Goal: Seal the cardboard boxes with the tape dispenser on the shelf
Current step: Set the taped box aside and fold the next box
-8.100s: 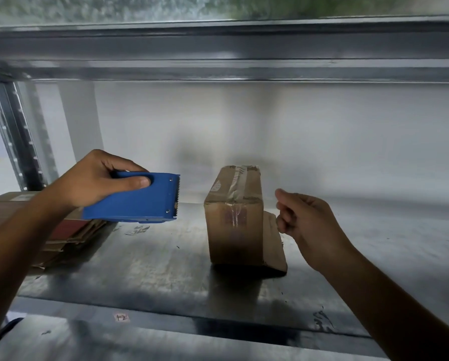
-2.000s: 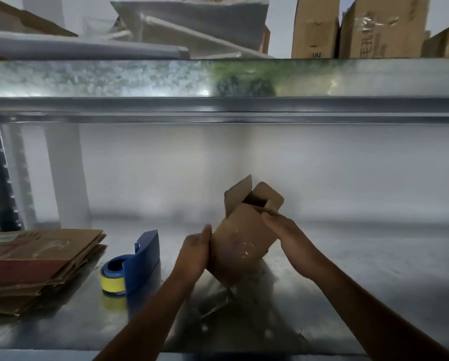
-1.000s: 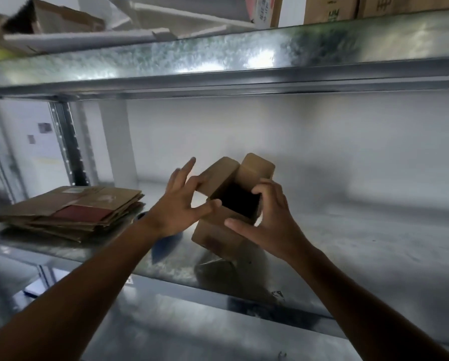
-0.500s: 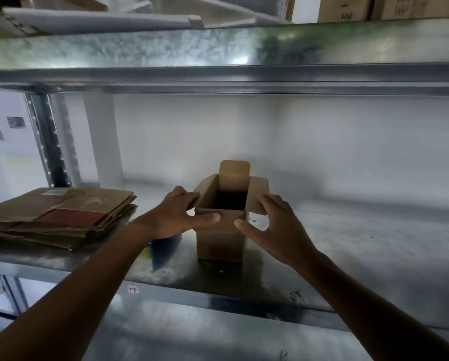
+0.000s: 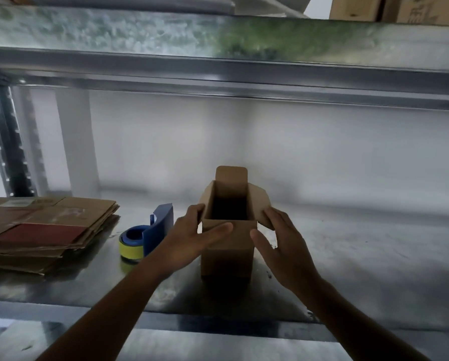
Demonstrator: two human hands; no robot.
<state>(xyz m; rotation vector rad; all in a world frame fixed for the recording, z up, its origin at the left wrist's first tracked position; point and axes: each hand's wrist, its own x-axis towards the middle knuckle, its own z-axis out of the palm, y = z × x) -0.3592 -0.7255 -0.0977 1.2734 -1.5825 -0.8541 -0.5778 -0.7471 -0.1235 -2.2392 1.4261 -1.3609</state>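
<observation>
The cardboard box (image 5: 227, 252) stands open on the shelf (image 5: 361, 256), between the spread fingers (image 5: 273, 216) of the left hand (image 5: 192, 246) and right hand (image 5: 283, 248). Best push both side flaps down flat first. The tape dispenser (image 5: 150, 231) sits just left of them.

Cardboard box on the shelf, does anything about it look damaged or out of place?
Nothing stands out. The cardboard box stands upright and intact on the shelf, top flaps open, not yet taped; the tape dispenser stands to its left.
</observation>
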